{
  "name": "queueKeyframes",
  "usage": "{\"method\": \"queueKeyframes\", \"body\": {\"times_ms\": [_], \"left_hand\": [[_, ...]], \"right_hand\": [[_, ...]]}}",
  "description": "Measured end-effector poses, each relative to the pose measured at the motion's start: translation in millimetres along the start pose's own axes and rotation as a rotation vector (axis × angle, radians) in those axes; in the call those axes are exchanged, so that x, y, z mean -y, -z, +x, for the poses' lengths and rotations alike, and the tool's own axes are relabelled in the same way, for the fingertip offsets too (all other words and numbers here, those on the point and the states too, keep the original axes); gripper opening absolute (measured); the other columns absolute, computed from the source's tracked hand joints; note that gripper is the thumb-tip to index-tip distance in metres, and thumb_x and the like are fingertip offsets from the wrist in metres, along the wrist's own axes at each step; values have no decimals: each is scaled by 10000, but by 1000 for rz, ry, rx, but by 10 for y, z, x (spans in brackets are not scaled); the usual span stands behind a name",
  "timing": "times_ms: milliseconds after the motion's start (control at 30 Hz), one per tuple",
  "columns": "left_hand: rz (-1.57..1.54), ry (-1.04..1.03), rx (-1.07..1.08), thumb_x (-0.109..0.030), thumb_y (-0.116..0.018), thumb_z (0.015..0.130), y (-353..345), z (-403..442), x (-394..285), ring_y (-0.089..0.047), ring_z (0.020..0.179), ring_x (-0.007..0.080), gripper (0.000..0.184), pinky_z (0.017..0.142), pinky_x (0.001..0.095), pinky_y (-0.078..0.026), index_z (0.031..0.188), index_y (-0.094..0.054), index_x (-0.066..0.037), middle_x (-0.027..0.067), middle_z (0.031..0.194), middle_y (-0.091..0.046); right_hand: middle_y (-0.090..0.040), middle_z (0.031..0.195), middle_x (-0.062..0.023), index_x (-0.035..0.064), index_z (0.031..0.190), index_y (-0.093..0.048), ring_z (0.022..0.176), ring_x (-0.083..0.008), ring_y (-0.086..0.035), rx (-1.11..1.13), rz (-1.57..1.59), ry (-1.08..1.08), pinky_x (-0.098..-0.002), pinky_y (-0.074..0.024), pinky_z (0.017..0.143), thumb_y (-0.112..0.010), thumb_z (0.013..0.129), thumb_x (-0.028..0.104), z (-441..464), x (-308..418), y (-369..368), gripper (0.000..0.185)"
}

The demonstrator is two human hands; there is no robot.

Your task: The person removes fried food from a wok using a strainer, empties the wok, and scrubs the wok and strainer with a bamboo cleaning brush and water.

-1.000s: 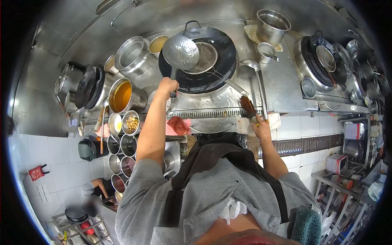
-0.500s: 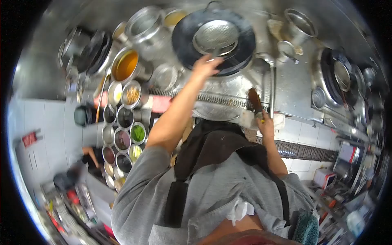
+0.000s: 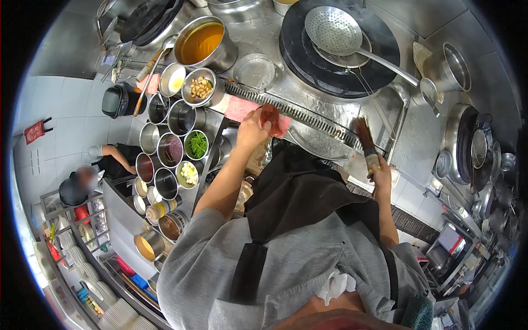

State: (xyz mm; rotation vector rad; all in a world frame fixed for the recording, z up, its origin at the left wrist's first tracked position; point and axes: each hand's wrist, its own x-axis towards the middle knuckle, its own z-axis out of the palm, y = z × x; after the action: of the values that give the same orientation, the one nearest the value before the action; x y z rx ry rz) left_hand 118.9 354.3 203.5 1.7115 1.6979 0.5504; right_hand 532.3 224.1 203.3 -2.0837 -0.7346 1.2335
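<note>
My left hand (image 3: 253, 131) is closed at the edge of a pink cloth (image 3: 239, 108) on the stove's front ledge. Its fingers grip a darker red, folded-looking part, which seems to be the cloth's lifted end. In my right hand (image 3: 380, 175) is a brush (image 3: 365, 137) with stiff brown bristles, held upright over the front edge of the stove. A perforated skimmer (image 3: 333, 30) lies across the black wok (image 3: 297, 60), its handle pointing right. Beneath it rests a round wire-handled strainer (image 3: 352, 59).
A pot of orange-brown liquid (image 3: 202, 44) stands at the upper left, with a bowl of nuts or garlic (image 3: 201, 88) before it. Several metal tubs of ingredients, including chopped greens (image 3: 196, 144), line the left. A co-worker (image 3: 118, 159) stands beyond them.
My left hand has moved from the wok back to the pink cloth and closed on it. The skimmer now lies over the wok. The brush stays in my right hand; the view has shifted.
</note>
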Motion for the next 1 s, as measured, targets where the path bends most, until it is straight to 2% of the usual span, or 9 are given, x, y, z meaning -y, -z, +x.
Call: {"method": "queueKeyframes", "body": {"times_ms": [133, 200, 267, 300, 433, 567, 633, 867, 1000], "left_hand": [[246, -89, -109, -223, -630, 716, -298, 165, 257, -527, 1067, 412, 556, 912, 447, -453, 1228, -517, -36, 208, 1166, -540], [208, -47, -95, -224, -625, 717, -235, 241, 248, -537, 1034, 413, 506, 885, 461, -465, 1182, -547, -40, 200, 1137, -550], [244, 38, -163, -220, -628, 710, 8, 353, 90, -547, 1010, 391, 427, 860, 456, -475, 1093, -596, -33, 188, 1113, -571], [211, 5, -168, -221, -623, 722, 13, 562, 230, -570, 956, 377, 335, 826, 462, -483, 991, -641, -23, 172, 1054, -605], [492, -72, -15, -220, -589, 759, -89, 1375, 576, -593, 956, 348, 282, 828, 435, -491, 954, -670, -34, 153, 1004, -637], [729, -150, 144, -186, -531, 790, -304, 1730, 755, -629, 943, 295, 240, 830, 391, -504, 905, -688, -47, 149, 956, -663], [726, -196, 192, -171, -521, 789, -294, 1778, 765, -639, 938, 283, 227, 825, 386, -512, 875, -694, -49, 159, 952, -666], [440, -104, 58, -183, -556, 755, 152, 2408, 253, -640, 916, 356, 239, 827, 428, -512, 869, -683, -16, 224, 912, -657], [263, -79, -47, -237, -590, 747, 113, 2913, 251, -636, 913, 350, 304, 824, 409, -509, 990, -685, -81, 168, 937, -670]], "right_hand": [[-652, 877, -132, 76, 1311, -493, 535, -136, -579, 21, -219, 128, -275, -482, 481, -655, 748, 206, -54, 259, -320, 600], [-645, 1031, -190, 83, 1292, -512, 857, -254, -644, 47, -275, 200, -321, -504, 758, -679, 743, 234, -24, 293, -512, 593], [-625, 1087, -218, 65, 1287, -511, 994, -291, -613, 83, -295, 214, -348, -459, 873, -683, 742, 242, -102, 497, -726, 599], [-614, 779, -66, 70, 1311, -496, 540, -102, -531, 49, -331, 379, -251, -440, 450, -668, 752, 171, 46, 265, -820, 593], [-613, 788, -86, 15, 1301, -485, 528, -104, -530, 113, -308, 335, -254, -417, 435, -659, 761, 159, -65, 521, -1064, 585], [-650, 923, -145, 5, 1293, -486, 741, -179, -609, 40, -437, 328, -293, -491, 667, -641, 759, 163, -410, 847, -1042, 578], [-631, 1056, -243, 30, 1274, -512, 985, -302, -631, 19, -431, 232, -340, -462, 856, -657, 737, 227, -622, 1002, -1023, 590], [-631, 1006, -268, 36, 1266, -522, 933, -327, -646, 17, -472, 274, -364, -481, 812, -649, 741, 216, -753, 1019, -1118, 569], [-625, 988, -270, 81, 1282, -513, 907, -379, -629, 78, -604, 312, -404, -481, 806, -641, 749, 237, -544, 1291, -1418, 570]]}}
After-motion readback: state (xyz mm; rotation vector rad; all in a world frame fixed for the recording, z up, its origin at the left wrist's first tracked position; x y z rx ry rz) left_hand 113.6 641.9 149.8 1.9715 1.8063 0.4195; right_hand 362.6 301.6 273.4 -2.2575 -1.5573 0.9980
